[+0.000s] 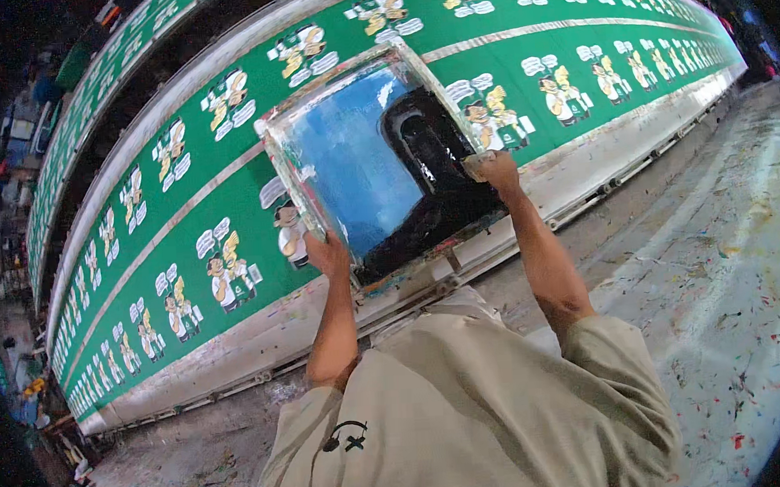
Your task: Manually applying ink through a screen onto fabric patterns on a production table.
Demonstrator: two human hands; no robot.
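Observation:
A screen-printing frame [289,174] with a worn, paint-smeared rim is tilted over the near part of the long table. Its mesh [349,166] is blue, and wet black ink [459,205] covers the right side and the lower edge. A dark, glossy long shape lies in the ink; I cannot tell whether it is a squeegee. My left hand [326,253] is closed on the frame's lower left side. My right hand [494,169] is closed on its right side. The frame hides part of the green printed sheet [526,137] under it.
The long table carries green sheets with rows of cartoon-figure prints, split by a pale strip [191,195]. A rail [584,203] runs along its near edge. A second table [87,110] with green sheets stands beyond. Paint spots mark the floor [725,312]. Clutter [21,123] fills the far left.

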